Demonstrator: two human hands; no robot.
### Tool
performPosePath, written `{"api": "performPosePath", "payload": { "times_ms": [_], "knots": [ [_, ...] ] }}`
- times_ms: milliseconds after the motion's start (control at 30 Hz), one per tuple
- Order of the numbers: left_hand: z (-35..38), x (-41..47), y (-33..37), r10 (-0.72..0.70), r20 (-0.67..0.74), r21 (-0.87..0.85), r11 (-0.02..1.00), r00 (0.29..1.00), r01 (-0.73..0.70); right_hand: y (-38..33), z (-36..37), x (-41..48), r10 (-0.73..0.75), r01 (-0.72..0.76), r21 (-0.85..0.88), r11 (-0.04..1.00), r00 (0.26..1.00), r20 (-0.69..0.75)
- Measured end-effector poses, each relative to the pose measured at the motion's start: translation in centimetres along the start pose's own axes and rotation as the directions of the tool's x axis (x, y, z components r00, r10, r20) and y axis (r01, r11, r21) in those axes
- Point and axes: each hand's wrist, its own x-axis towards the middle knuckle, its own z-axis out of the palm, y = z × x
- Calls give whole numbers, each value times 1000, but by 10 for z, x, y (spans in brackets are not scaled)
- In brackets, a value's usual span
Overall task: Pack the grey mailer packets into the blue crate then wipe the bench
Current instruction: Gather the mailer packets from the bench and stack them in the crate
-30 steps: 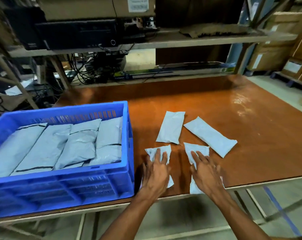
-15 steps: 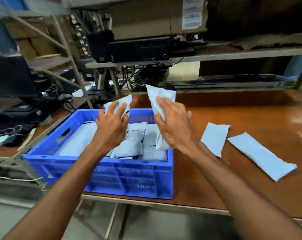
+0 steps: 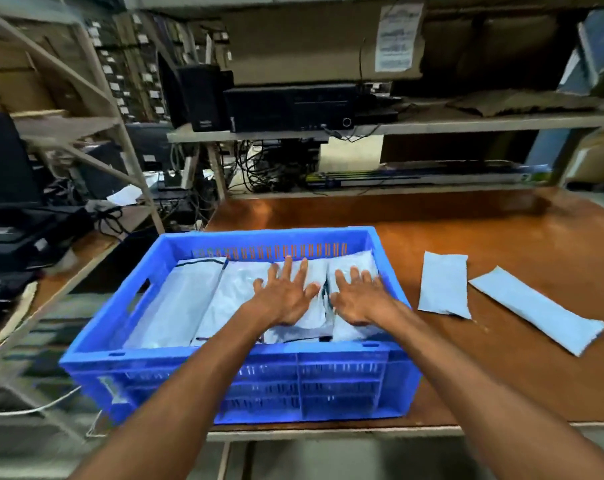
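Most of the soft grey plastic mailer packets (image 3: 189,299) are seen laid in rows inside the blue slatted plastic crate (image 3: 259,234). The left grip (image 3: 286,299) and right grip (image 3: 361,299) are pressed flat on the top layer, fingers spread wide, nothing held. A short grey packet (image 3: 444,285) and a longer grey packet (image 3: 536,317) are left on the brown wooden counter (image 3: 501,230), right of the right grip. Wiping is judged not begun. Half a second earlier one packet was held in each grip above the crate; both have since been set down.
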Motion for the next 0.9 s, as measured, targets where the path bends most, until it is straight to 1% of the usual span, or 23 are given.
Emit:
{"api": "performPosePath", "payload": {
  "times_ms": [67,133,233,300,333,367,400,467,500,533,600,633,700,767,833,900],
  "knots": [
    [3,5,-6,40,41,-7,999,998,-39,2,2,3,-7,7,-44,999,1000,2],
    [9,5,-4,63,56,5,998,996,-64,2,4,7,-10,11,-27,1000,999,42],
    [10,5,5,24,42,49,998,999,-26,2,3,5,-2,4,-21,1000,997,77],
    [6,0,8,-5,18,39,999,1000,4,4,-3,1,-31,33,-23,999,997,71],
    [3,0,8,-7,-4,12,1000,1000,8,7,-11,-1,-66,66,-8,998,997,36],
    [-1,0,9,1,-38,-27,1000,999,-2,11,-21,-3,-107,108,27,994,994,-29],
    [-7,-1,10,19,-90,-67,997,996,-26,18,-31,-6,-138,149,79,986,982,-126],
    [-18,1,21,77,-245,-108,988,966,-106,39,-53,-13,-123,197,178,964,926,-356],
    [-24,0,30,106,-325,-116,982,940,-151,51,-62,-18,-86,203,223,953,892,-444],
    [-27,1,43,140,-389,-116,973,910,-199,66,-69,-23,-27,190,282,940,868,-496],
    [-30,0,79,234,-472,-80,949,850,-306,103,-72,-31,115,122,384,915,834,-540],
    [-29,-2,101,283,-489,-64,932,825,-358,123,-69,-34,181,74,415,907,821,-542],
    [-20,-5,149,362,-467,-63,896,807,-439,167,-54,-39,280,-14,465,885,815,-508],
    [-4,-3,197,410,-406,-57,880,816,-471,209,-32,-45,335,-99,468,878,826,-454],
    [20,5,240,411,-305,-68,891,859,-450,250,-4,-53,377,-174,469,866,844,-383],
    [47,20,275,359,-181,-128,914,916,-384,289,23,-56,412,-235,486,842,861,-297]
  ]
}}
